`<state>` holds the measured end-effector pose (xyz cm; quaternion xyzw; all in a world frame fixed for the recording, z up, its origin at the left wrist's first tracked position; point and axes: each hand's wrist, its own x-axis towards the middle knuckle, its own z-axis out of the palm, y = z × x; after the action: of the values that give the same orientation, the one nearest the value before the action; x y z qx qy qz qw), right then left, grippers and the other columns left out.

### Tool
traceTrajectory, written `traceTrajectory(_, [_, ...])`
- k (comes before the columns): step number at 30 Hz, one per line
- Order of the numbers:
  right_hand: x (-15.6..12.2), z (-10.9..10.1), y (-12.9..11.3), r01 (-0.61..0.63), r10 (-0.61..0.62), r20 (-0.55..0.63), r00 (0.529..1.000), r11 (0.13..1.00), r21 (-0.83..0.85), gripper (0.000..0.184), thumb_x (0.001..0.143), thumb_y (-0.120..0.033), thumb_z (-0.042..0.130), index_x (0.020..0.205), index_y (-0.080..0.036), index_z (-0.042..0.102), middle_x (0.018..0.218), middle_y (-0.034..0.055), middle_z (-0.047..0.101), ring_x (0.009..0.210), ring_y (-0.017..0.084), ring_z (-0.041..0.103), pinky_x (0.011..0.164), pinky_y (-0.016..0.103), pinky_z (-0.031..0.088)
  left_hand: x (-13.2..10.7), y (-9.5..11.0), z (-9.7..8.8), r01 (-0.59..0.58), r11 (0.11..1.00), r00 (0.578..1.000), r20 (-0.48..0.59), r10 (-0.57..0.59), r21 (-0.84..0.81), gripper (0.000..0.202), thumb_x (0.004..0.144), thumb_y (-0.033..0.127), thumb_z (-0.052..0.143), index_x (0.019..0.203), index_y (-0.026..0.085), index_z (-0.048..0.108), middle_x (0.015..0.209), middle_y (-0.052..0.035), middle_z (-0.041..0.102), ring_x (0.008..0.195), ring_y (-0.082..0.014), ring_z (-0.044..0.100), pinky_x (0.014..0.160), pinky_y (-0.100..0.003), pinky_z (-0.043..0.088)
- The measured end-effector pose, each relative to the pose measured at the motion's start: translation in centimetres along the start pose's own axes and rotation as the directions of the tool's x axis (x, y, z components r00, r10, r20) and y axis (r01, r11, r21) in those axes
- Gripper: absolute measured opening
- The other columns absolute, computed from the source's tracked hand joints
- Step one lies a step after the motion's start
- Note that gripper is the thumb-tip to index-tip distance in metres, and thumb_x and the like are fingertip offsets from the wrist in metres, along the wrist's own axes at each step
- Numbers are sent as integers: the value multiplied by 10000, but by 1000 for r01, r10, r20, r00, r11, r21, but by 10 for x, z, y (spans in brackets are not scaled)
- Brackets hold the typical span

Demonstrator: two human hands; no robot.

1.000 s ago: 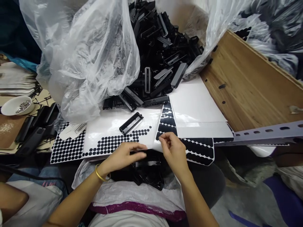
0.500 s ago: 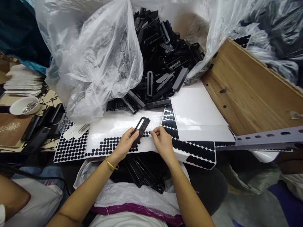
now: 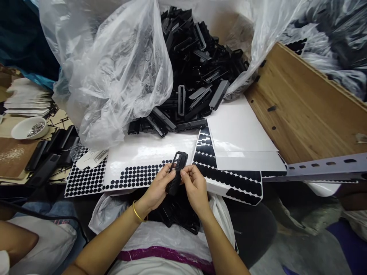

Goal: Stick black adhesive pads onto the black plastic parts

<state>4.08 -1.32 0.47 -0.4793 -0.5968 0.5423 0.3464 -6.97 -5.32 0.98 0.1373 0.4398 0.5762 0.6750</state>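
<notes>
My left hand (image 3: 158, 188) grips a long black plastic part (image 3: 176, 173), tilted up and away from me over my lap. My right hand (image 3: 194, 184) is pinched against the right side of that part, fingers pressed together; what they hold is too small to make out. Just beyond both hands lie white sheets (image 3: 137, 158) covered with rows of black round stickers (image 3: 130, 176), and a second sheet of stickers (image 3: 229, 177) to the right. Below my hands, a white bag (image 3: 172, 233) on my lap holds several more black parts (image 3: 177, 214).
A big clear plastic bag (image 3: 114, 72) spills a heap of black parts (image 3: 195, 65) at the back. A wooden board (image 3: 304, 107) and a grey perforated metal bar (image 3: 323, 166) lie right. A white bowl of small metal pieces (image 3: 28, 128) sits left, beside another person's arm (image 3: 14, 240).
My left hand picked the black part off the sticker sheet and drew it back toward me. My right hand moved from the sticker sheet onto the part.
</notes>
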Motion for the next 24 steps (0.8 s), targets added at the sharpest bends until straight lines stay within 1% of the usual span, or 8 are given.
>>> traceTrajectory(4, [-1,0,-2,36,-36,0,999,998,-55,144,833,-319,473,744,-206,479,652,-26,500,564,117,481,539,240,424,-2,0,3,-9,999,1000,-10,10,33,245,771,324,638,968,194,574,897,1,648,849,-120,591,799,-229,426])
traceTrajectory(7, [0,0,-2,96,-98,-2,995,979,-178,121,838,-277,450,735,-211,452,653,-24,506,552,119,490,532,240,406,-1,-2,2,-35,996,999,-5,36,83,256,791,339,613,993,196,551,971,-11,631,947,-147,577,867,-264,412])
traceTrajectory(11, [-2,1,-1,188,-215,-11,977,878,-440,90,828,-209,422,739,-216,423,658,-9,519,575,140,516,544,257,382,3,-7,-4,-136,965,991,30,133,223,235,808,332,598,994,196,553,1017,-7,604,1029,-149,535,930,-270,382])
traceTrajectory(13, [-6,-4,-1,207,-256,-20,966,822,-531,76,834,-199,414,763,-216,434,678,1,534,593,148,529,550,262,379,5,-8,-5,-133,960,991,63,121,246,217,807,332,601,964,190,556,1011,-11,610,1016,-152,548,924,-277,395])
traceTrajectory(16, [-15,-28,-3,178,-290,-106,951,795,-579,60,849,-204,423,804,-218,461,713,7,555,611,146,536,559,262,390,7,-9,-4,-23,987,988,152,-2,162,213,815,342,591,952,184,546,1071,-41,623,1010,-183,589,922,-336,429])
traceTrajectory(19, [-26,-68,-1,100,-314,-224,922,756,-647,60,858,-233,451,809,-220,484,745,15,556,658,158,534,593,276,406,11,-11,-1,67,993,974,211,-87,99,205,818,327,596,944,170,554,1147,-73,614,1047,-210,597,947,-378,435])
traceTrajectory(22, [-34,-104,8,64,-328,-193,925,634,-771,71,851,-268,472,845,-221,525,807,41,542,743,193,527,631,311,415,16,-16,-1,118,990,970,207,-131,74,215,807,307,615,960,162,572,1176,-90,611,1104,-228,572,967,-387,431])
traceTrajectory(24, [-37,-116,14,71,-345,-141,928,535,-842,81,843,-253,472,831,-221,545,812,55,527,770,212,504,652,333,409,19,-19,-2,132,989,969,203,-143,65,219,805,302,619,968,161,581,1167,-94,619,1126,-235,559,972,-391,429])
